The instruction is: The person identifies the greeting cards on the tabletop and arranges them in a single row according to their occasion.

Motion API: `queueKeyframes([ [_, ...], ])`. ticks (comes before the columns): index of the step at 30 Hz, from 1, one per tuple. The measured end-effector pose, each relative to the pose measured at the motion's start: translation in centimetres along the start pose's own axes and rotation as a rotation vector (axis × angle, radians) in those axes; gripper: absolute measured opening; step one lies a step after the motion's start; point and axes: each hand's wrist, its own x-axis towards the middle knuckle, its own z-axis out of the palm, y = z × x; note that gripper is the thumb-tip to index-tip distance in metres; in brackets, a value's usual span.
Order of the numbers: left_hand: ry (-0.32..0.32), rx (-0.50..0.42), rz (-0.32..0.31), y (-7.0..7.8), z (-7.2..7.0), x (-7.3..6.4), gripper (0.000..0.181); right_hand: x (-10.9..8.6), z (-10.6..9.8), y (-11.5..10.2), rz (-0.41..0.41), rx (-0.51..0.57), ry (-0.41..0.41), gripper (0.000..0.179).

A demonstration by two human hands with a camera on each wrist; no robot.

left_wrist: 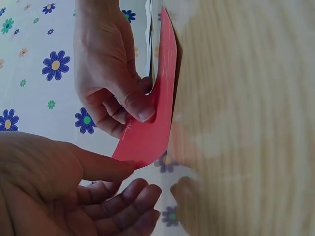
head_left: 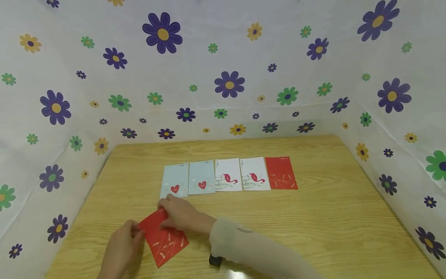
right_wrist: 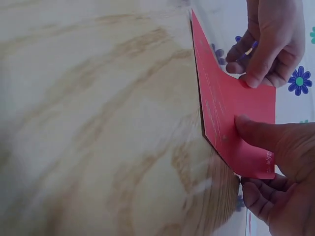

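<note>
A red card with pale feather-like prints is between my two hands, tilted over the near left of the table. Its far end is bent up off the wood, as the right wrist view shows, while the near part lies low. My left hand pinches its left edge, thumb on top. My right hand grips the far end, with the thumb across the printed face and the fingers behind the edge. In the left wrist view, the card curves between both thumbs.
Beyond my hands, cards stand side by side in a row on the wooden table: two light blue with hearts, two white with flamingos, one red. A small black object shows beneath the right sleeve. Flowered cloth surrounds the table.
</note>
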Motion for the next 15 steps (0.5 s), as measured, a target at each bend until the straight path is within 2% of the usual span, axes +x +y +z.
queueKeyframes([
  [5, 0.066, -0.029, 0.016, 1.0, 0.3, -0.3, 0.015, -1.2, -0.7, 0.6, -0.032, 0.105, 0.045, 0.031],
  [12, 0.204, -0.061, 0.065, 2.1, 0.8, -0.7, 0.017, -3.5, -2.3, 1.6, -0.115, 0.229, 0.140, 0.028],
  [15, 0.206, -0.096, 0.081, 2.6, 1.0, -1.0, 0.018, -4.6, -2.8, 2.2, -0.140, 0.284, 0.167, 0.027],
])
